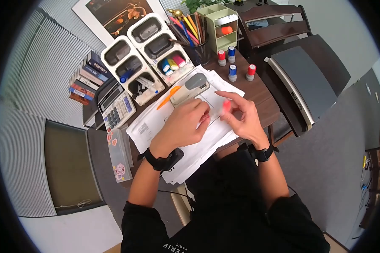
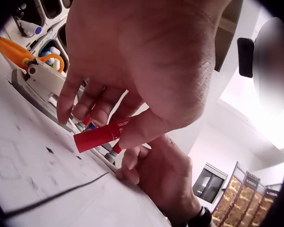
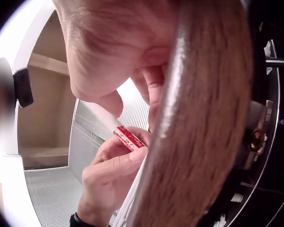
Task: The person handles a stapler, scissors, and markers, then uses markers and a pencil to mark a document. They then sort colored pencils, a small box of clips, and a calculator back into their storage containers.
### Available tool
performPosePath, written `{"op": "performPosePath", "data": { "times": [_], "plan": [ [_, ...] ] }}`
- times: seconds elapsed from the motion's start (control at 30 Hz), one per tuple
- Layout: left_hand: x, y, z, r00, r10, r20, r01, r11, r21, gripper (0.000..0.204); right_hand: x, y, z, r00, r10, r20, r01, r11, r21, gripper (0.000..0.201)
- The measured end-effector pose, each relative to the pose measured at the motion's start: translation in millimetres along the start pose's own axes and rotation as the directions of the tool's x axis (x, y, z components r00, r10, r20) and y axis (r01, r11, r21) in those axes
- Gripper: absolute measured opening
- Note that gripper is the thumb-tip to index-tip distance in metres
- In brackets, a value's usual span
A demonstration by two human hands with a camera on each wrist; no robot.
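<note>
Thumb and fingers of the left hand [image 1: 181,126] [image 2: 146,61] [image 3: 111,177] pinch a slim red stick [image 2: 97,137] [image 3: 129,138] with white markings, low over the papers [image 1: 150,122]. Its far part is a white blur in the right wrist view. Just right of it, the right hand [image 1: 245,116] [image 2: 168,177] [image 3: 118,52] has its thumb and index finger bent around a small, blurred red object [image 1: 226,105]. The two hands are close together but apart. Behind the left hand lie a grey-and-white stapler [image 1: 190,89] and orange scissors [image 1: 169,98].
Red and blue capped bottles [image 1: 232,72] stand on the desk's right part. White organizers [image 1: 139,71], a pen cup [image 1: 198,50] and a green rack [image 1: 221,29] line the back. A calculator [image 1: 116,110] is at left, a printer [image 1: 299,80] beyond the desk.
</note>
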State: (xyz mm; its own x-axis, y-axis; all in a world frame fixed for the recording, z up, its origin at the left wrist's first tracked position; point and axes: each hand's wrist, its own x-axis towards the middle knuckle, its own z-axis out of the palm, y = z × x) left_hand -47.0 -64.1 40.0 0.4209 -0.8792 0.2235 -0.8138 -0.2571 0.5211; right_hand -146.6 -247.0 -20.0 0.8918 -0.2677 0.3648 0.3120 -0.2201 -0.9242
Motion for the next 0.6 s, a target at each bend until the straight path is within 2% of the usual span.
{"op": "performPosePath", "data": {
  "times": [0.03, 0.07, 0.1, 0.17, 0.2, 0.23, 0.27, 0.3, 0.37, 0.43, 0.5, 0.57, 0.6],
  "plan": [
    [0.0, 0.5, 2.1, 0.998, 0.059, 0.018, -0.060, 0.995, 0.078, 0.018, -0.1, -0.8, -0.8, 1.000, 0.027, 0.000, -0.027, 1.000, 0.006, 0.038],
    [0.1, -0.8, 7.5, 0.993, 0.115, -0.040, -0.112, 0.990, 0.088, 0.019, -0.2, -3.6, -2.5, 0.999, 0.030, 0.011, -0.030, 1.000, -0.002, 0.038],
    [-0.6, -1.9, 8.3, 0.992, 0.111, -0.052, -0.107, 0.991, 0.081, 0.019, -0.1, -7.6, -4.9, 0.997, 0.046, 0.066, -0.041, 0.997, -0.069, 0.036],
    [-0.2, -4.5, 8.5, 0.998, 0.066, 0.019, -0.068, 0.985, 0.159, 0.020, 0.3, -8.6, -5.0, 0.990, 0.063, 0.130, -0.043, 0.988, -0.149, 0.034],
    [-0.1, -3.8, 6.5, 0.998, 0.063, 0.006, -0.063, 0.987, 0.151, 0.020, -1.2, -2.6, -1.1, 0.998, 0.040, 0.049, -0.035, 0.994, -0.103, 0.026],
    [-0.2, -1.7, 2.4, 1.000, 0.002, 0.026, -0.005, 0.992, 0.124, 0.020, -1.9, 2.9, 1.3, 0.999, 0.020, -0.033, -0.022, 0.998, -0.056, 0.020],
    [-1.1, -1.6, -0.2, 0.997, -0.059, 0.050, 0.054, 0.994, 0.097, 0.021, -1.8, 6.6, 1.9, 0.999, 0.024, -0.022, -0.025, 0.998, -0.066, 0.020],
    [-3.0, -4.5, -0.9, 0.997, -0.064, 0.042, 0.060, 0.995, 0.085, 0.021, -2.5, 9.9, 2.6, 0.998, 0.023, -0.062, -0.025, 0.999, -0.027, 0.019],
    [-8.3, -11.8, -1.2, 0.999, -0.043, -0.028, 0.043, 0.999, -0.005, 0.022, -4.7, 10.9, 3.4, 0.995, 0.032, -0.092, -0.032, 0.999, 0.002, 0.019],
    [-12.7, -17.5, -2.2, 0.995, -0.032, -0.099, 0.022, 0.995, -0.099, 0.022, -4.8, 6.4, 3.3, 0.987, 0.096, -0.131, -0.069, 0.978, 0.196, 0.017],
    [-15.5, -25.8, -6.5, 0.990, -0.046, -0.131, 0.001, 0.946, -0.324, 0.021, -3.1, 3.6, 1.4, 0.990, 0.087, -0.107, -0.063, 0.976, 0.208, 0.015],
    [-17.9, -33.5, -8.9, 0.986, -0.071, -0.153, 0.008, 0.926, -0.379, 0.021, -1.0, -4.4, 3.8, 0.988, 0.070, -0.135, -0.031, 0.961, 0.273, 0.014],
    [-19.1, -35.7, -9.1, 0.975, -0.072, -0.212, -0.022, 0.913, -0.408, 0.022, -1.5, -3.8, 1.4, 0.991, 0.069, -0.112, -0.036, 0.962, 0.272, 0.015]
  ]
}}
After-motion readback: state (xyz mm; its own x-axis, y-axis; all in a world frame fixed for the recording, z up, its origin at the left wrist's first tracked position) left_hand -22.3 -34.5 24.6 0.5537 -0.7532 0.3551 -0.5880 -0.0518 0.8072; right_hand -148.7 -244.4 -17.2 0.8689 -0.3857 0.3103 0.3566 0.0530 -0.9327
